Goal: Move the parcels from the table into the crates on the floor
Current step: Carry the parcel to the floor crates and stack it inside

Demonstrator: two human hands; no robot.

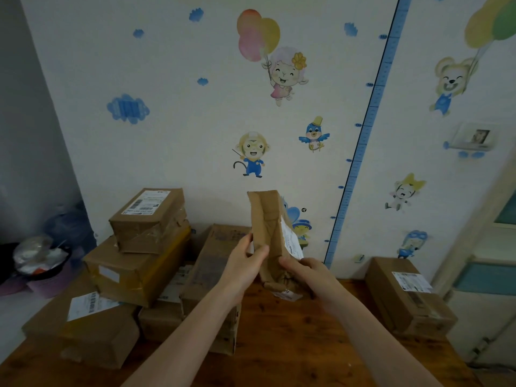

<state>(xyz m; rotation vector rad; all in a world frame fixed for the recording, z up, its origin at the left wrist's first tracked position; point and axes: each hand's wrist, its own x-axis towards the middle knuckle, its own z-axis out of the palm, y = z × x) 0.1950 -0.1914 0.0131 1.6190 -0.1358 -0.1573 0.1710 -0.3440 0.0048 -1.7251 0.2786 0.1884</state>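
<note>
The left grip (245, 263) and right grip (307, 275) pinched only the bottom of the parcel (266, 219), upright above the desk (293, 344) at twelve o'clock (crates unseen), so it might topple loose.

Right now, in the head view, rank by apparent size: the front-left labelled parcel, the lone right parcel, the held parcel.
1. front-left labelled parcel, though it is nearest the camera.
2. lone right parcel.
3. held parcel.

The brown wooden counter (282, 339) runs off the bottom edge. The left hand (245, 263) and right hand (307, 272) cover the crumpled brown paper parcel's (265, 216) lower end; its white label's (290, 238) print is unreadably small.
</note>
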